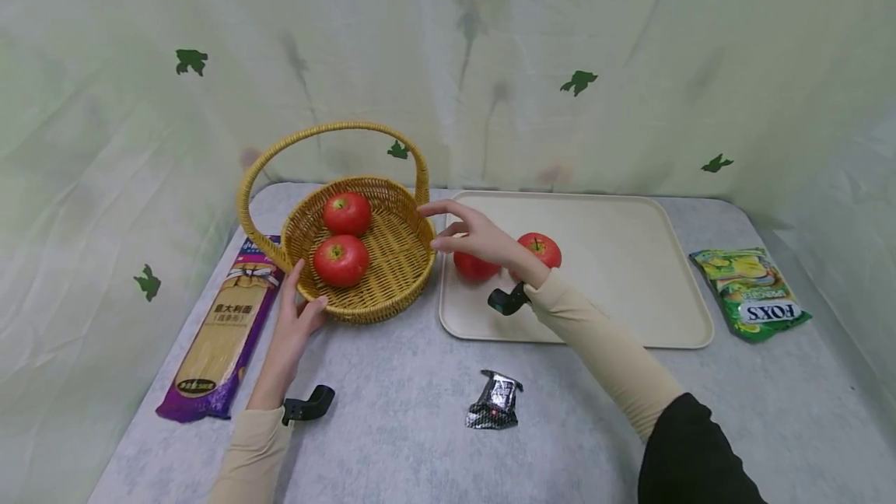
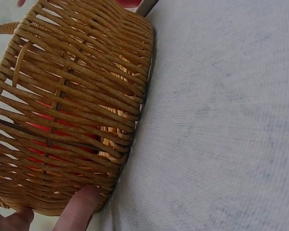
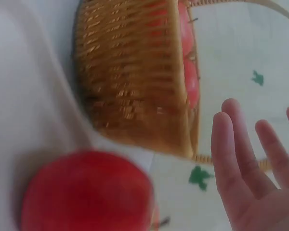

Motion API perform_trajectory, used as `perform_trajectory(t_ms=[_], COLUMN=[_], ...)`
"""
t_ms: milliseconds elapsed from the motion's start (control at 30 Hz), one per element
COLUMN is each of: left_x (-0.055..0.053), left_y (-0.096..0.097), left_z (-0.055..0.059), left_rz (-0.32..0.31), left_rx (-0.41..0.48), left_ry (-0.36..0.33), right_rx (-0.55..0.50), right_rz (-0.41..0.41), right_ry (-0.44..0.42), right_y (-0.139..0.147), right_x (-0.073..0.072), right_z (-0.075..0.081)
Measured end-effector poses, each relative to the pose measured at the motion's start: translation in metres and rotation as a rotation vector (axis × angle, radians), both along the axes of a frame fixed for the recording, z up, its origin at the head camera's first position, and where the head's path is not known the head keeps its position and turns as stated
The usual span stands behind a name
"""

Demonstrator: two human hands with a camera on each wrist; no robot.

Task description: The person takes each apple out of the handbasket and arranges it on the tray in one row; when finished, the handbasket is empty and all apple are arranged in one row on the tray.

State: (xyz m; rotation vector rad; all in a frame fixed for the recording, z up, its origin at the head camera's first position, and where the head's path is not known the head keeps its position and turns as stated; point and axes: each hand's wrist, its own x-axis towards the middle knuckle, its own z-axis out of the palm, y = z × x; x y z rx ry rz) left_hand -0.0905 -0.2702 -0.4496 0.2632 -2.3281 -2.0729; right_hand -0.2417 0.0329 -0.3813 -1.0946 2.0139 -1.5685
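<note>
A woven basket [image 1: 392,267] with a tall arched handle stands at the back left of the table, holding two red apples [image 1: 341,260]. At its front left side, my left hand [image 1: 288,337] touches the wicker; the left wrist view shows a finger [image 2: 79,209] against the lower wall. My right hand [image 1: 479,238] is by the basket's right rim, fingers spread and nothing held. Below its wrist, two more red apples [image 1: 540,250] lie on the left part of a cream tray [image 1: 602,278]; one looms close in the right wrist view [image 3: 89,192].
A purple-ended pack of pasta [image 1: 224,325] lies along the table's left edge, partly behind the basket. A small silver foil packet [image 1: 495,401] is at front centre. Right of the tray lies a green FOX'S bag [image 1: 750,292]. A pale curtain with leaf prints [image 1: 578,82] hangs behind.
</note>
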Motion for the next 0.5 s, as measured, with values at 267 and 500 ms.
perform_trajectory(t_ms=[267,500], left_x=[0.000,0.002], left_y=[0.001,0.002], left_z=[0.001,0.003], left_rz=[0.006,0.002], left_rx=[0.016,-0.003], left_ry=[0.008,0.014], right_rx=[0.045,0.116], right_rz=[0.130,0.191], right_ry=[0.069,-0.029], right_y=[-0.057,-0.090], right_x=[0.000,-0.002], right_z=[0.010,0.018])
